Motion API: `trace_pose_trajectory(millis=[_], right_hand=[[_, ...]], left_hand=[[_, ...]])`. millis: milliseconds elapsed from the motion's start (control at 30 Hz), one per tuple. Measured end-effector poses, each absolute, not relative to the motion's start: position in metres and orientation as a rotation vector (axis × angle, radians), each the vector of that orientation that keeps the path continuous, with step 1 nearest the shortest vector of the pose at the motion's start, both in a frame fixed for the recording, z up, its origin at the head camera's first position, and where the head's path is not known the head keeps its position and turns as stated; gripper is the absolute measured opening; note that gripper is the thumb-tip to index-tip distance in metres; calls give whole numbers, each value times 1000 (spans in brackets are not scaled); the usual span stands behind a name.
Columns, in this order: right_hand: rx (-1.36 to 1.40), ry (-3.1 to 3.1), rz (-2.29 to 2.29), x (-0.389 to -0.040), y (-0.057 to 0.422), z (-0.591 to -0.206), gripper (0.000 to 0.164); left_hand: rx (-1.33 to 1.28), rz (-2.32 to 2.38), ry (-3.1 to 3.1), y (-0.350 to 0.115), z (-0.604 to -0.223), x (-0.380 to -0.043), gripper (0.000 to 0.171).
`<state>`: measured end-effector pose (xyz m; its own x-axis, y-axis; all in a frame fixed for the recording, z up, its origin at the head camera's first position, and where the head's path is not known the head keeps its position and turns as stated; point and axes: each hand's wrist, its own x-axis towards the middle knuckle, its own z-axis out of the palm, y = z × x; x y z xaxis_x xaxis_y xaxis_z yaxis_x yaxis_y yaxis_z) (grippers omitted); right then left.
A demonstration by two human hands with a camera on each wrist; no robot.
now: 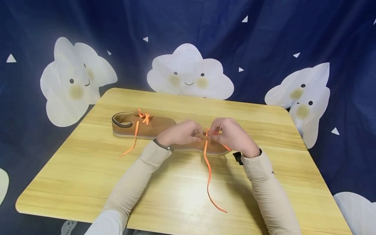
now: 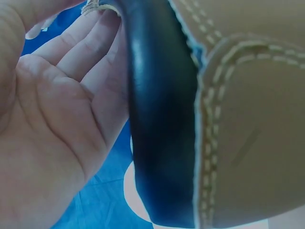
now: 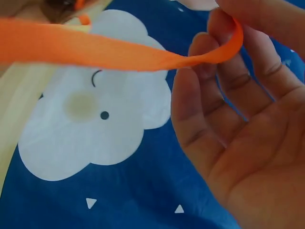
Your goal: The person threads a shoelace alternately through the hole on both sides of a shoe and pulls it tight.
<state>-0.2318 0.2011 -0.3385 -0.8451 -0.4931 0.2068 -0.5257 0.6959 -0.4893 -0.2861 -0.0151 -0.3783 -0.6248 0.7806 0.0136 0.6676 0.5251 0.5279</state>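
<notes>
My right hand (image 1: 232, 135) pinches the orange lace (image 3: 105, 50): probably light, limp; best gripped on its flat faces. Brown shoe (image 1: 197, 146) below-left; left hand (image 1: 182, 132) by its collar (image 2: 157, 109), hold unclear.

Shoes (image 1: 160, 125) tan w/ pale dashed stitching (image 2: 214, 129), collar (image 2: 162, 109) blk; laces (image 1: 209, 173) brt orange. Table (image 1: 73, 176) yellowish wood-grain. Sleeves (image 1: 270, 192) beige. Curtain (image 1: 123, 26) dk blue w/ wht yellow-cheeked clouds (image 1: 190, 71) & triangles (image 1: 11, 59).
</notes>
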Motion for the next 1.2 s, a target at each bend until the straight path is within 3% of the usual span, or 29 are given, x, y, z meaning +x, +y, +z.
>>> trace_pose_trajectory(millis=[367,733,1200], right_hand=[[993,-2842,537,-236,188,-359,24],[1012,-2756,363,-238,177,-371,47],[1071,-2826,399,-229,168,-370,43]], left_hand=[[1248,712,2545,-15,-379,-286,12],[1278,694,2564,-18,-378,-284,14],[1271,740,2482,-20,-381,-286,14]])
